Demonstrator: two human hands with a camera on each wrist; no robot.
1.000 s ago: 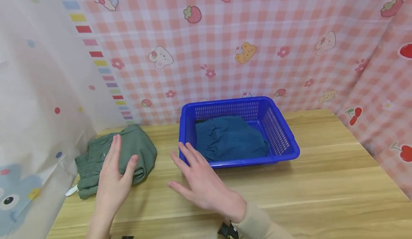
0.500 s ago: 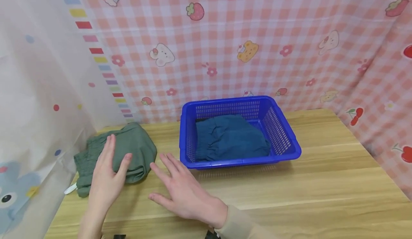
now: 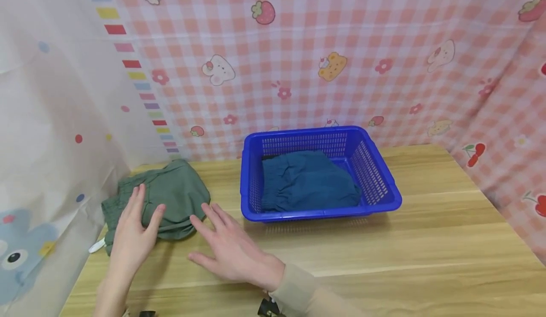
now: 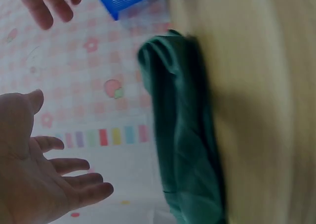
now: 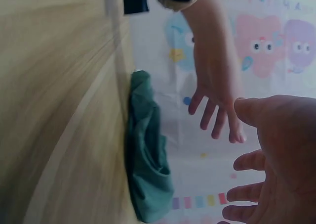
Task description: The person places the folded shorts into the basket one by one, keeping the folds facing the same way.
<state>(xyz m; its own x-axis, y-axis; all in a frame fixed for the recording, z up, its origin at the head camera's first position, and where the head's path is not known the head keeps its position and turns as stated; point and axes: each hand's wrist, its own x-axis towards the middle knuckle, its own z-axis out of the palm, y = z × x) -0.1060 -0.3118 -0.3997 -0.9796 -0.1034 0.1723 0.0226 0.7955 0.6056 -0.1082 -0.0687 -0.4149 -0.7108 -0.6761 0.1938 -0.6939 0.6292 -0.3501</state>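
Your right hand [image 3: 232, 253] has just shifted left, away from the near-left corner of the blue basket [image 3: 320, 213], and now its fingertips stand just beside the right side of the green garment [image 3: 177, 198]. Your left hand [image 3: 135, 236] hangs over the garment's near-left part, so the two now flank it. That likely makes this garment, not the basket, the centre of the work — though no hold is made. Both hands have their fingers extended and slightly spread, gripping nothing; the wrist views show them raised, apart from the fabric.

The garment lies folded toward the back-left corner of the table [image 3: 384, 265], its gathered waistband facing the left edge. A small white tip [image 3: 97, 245] pokes out below it right at that edge, so you have little room on that side. Behind, the patterned cloth [image 3: 264, 70] rises along the table's back edge and limits you there too.

Your freer ground is the bare wood along the front edge and to the right of the basket. Between garment and basket runs only a narrow strip — mind the basket's left rim. Inside it, a teal garment [image 3: 309, 182] lies toward the left wall.
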